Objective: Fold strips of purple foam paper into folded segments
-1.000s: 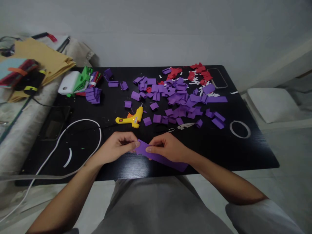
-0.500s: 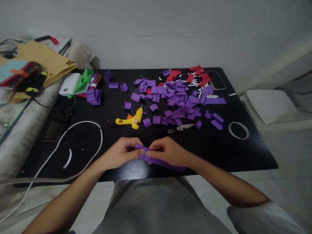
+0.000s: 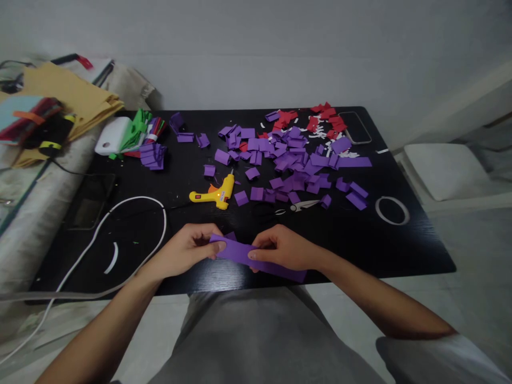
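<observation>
A long purple paper strip (image 3: pixel 240 253) stretches between my two hands near the table's front edge, slanting down to the right. My left hand (image 3: pixel 194 249) pinches its left end, thumb on top. Farther along, my right hand (image 3: pixel 276 249) grips the strip between thumb and fingers, and its right end hangs past that hand. A small purple flap shows behind the strip, close to my left fingers. Beyond my hands lie scissors (image 3: pixel 304 205) with dark handles and a yellow glue gun (image 3: pixel 216 193). Many folded purple paper pieces (image 3: pixel 288 160) are heaped behind them.
Red paper pieces (image 3: pixel 286 120) and white scraps lie at the back right, beside a phone (image 3: pixel 354 128). A tape ring (image 3: pixel 392 211) rests at right. A white cable (image 3: pixel 164 224) loops across the left side. Bundled strips (image 3: pixel 153 156) and a white box (image 3: pixel 113 137) stand at back left.
My hands have moved apart along the purple strip, the left one shifting left and the right one slightly right. More of the strip now shows between them.
</observation>
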`<state>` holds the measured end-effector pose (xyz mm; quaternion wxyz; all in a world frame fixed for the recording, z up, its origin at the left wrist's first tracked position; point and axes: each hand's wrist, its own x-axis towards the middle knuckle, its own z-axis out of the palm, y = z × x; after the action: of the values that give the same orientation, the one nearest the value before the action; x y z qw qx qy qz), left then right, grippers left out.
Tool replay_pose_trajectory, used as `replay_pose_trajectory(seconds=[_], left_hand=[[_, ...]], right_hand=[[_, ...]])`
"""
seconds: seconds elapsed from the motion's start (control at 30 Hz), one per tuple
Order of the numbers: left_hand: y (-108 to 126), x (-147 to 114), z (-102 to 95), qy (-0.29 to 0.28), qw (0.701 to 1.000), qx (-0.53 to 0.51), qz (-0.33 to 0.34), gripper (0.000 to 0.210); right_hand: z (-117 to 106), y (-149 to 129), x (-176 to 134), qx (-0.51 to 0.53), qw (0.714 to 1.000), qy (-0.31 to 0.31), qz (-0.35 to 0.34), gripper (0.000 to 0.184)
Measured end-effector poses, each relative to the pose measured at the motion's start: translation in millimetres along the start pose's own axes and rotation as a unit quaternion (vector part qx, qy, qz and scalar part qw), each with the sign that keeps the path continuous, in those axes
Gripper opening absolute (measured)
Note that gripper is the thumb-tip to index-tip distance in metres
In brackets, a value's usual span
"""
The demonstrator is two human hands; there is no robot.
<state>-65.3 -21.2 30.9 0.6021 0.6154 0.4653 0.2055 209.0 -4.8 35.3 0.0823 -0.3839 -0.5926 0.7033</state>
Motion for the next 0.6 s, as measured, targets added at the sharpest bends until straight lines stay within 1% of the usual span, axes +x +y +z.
replay_pose_trajectory(seconds=[0.1, 0.2, 0.23, 0.27, 0.3, 0.37, 0.43, 0.6], left_hand=[[6, -2, -1.7, -0.01, 0.999, 0.047, 0.008, 0.024], [16, -1, -0.3, -0.004, 0.99, 0.133, 0.057, 0.012], [20, -1, 1.2, -0.011, 0.986, 0.145, 0.078, 0.017], [23, 0, 3.0, -0.026, 0.984, 0.152, 0.092, 0.025], [25, 1, 5.1, -0.044, 0.982, 0.152, 0.104, 0.027], [27, 3, 9.2, -0.067, 0.98, 0.146, 0.115, 0.023], [25, 5, 12.1, -0.066, 0.981, 0.144, 0.115, 0.019], [19, 4, 14.4, -0.041, 0.981, 0.156, 0.103, 0.016]], right_hand=[[0, -2, 0, -0.023, 1.0, -0.006, -0.006, 0.025], [1, -5, 2, -0.059, 0.998, -0.022, -0.008, 0.026], [1, -5, 3, -0.071, 0.997, -0.027, -0.012, 0.025], [1, -5, 4, -0.082, 0.996, -0.03, -0.017, 0.024], [2, -5, 5, -0.09, 0.995, -0.033, -0.022, 0.024], [2, -4, 6, -0.102, 0.994, -0.034, -0.035, 0.024], [3, -4, 7, -0.111, 0.992, -0.031, -0.048, 0.025], [6, -4, 6, -0.142, 0.988, -0.026, -0.059, 0.026]])
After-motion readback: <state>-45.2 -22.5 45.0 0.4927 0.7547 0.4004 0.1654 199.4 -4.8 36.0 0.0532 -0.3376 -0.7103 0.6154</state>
